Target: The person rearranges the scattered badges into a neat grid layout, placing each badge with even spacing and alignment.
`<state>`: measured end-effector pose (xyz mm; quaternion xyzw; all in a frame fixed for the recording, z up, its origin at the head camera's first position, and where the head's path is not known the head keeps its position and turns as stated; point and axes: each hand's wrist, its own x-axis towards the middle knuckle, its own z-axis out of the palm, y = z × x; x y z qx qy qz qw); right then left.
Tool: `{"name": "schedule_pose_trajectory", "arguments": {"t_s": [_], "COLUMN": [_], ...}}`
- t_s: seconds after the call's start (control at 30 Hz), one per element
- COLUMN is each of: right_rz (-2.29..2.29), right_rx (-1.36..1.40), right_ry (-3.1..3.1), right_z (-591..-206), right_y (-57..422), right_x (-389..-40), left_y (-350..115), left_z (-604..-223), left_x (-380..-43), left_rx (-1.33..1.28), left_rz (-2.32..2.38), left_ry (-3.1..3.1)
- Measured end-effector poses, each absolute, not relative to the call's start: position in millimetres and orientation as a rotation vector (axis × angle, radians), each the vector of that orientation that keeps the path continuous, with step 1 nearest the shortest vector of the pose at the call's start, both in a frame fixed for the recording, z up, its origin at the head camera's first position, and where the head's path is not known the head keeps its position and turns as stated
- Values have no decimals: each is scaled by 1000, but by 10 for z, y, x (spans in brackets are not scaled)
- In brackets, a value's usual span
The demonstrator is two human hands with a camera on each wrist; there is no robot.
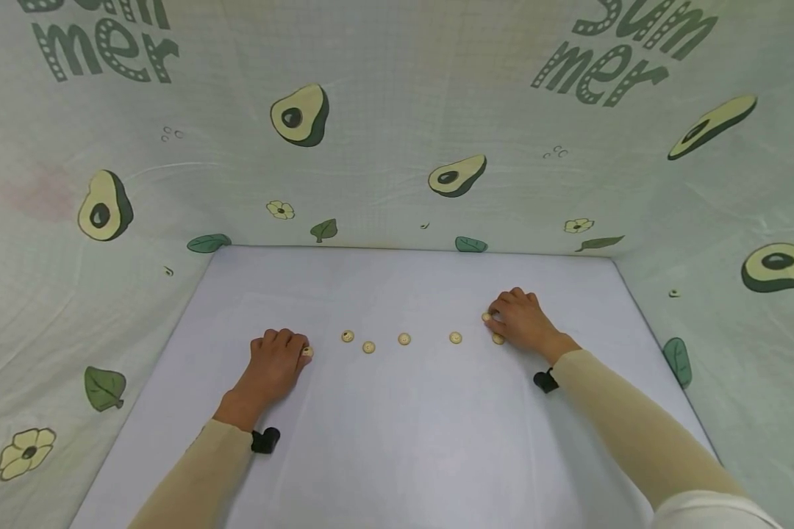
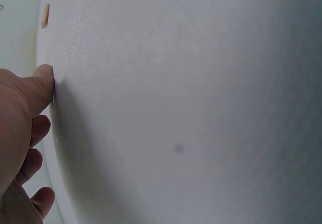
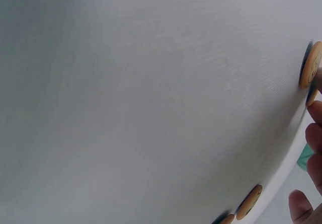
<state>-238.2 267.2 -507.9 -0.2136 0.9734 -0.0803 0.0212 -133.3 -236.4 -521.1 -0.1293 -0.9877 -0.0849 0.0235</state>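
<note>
My left hand [image 1: 274,367] rests at the left of the white table, fingers curled, with a small round wooden disc [image 1: 307,352] at its thumb and forefinger. In the left wrist view the thumb [image 2: 43,85] meets the tabletop and that disc is hidden. At the right, my right hand [image 1: 523,321] pinches another wooden disc [image 1: 486,317] with its fingertips. Right beside those fingers lies a further disc [image 1: 498,339], partly covered by the hand. The right wrist view shows a disc with dark line markings [image 3: 312,65] close to the fingers.
Between the hands, pale discs lie in a loose row: one disc [image 1: 348,336] by a slightly nearer disc [image 1: 368,347], then a middle disc [image 1: 404,339] and a right-hand disc [image 1: 456,338]. Behind the white tabletop [image 1: 397,441] hangs an avocado-print cloth [image 1: 384,110], also along both sides.
</note>
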Motion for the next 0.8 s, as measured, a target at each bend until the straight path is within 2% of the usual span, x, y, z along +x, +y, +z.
{"name": "schedule_pose_trajectory", "arguments": {"t_s": [0.8], "right_rz": [-205], "right_rx": [-723], "right_ry": [3040], "right_z": [-5035], "right_y": [2635], "right_x": [-2422], "left_y": [-2387], "left_z": [-5224], "left_x": [-1342], "left_rx": [-382], "left_rz": [-283], "left_ry": [-3083]}}
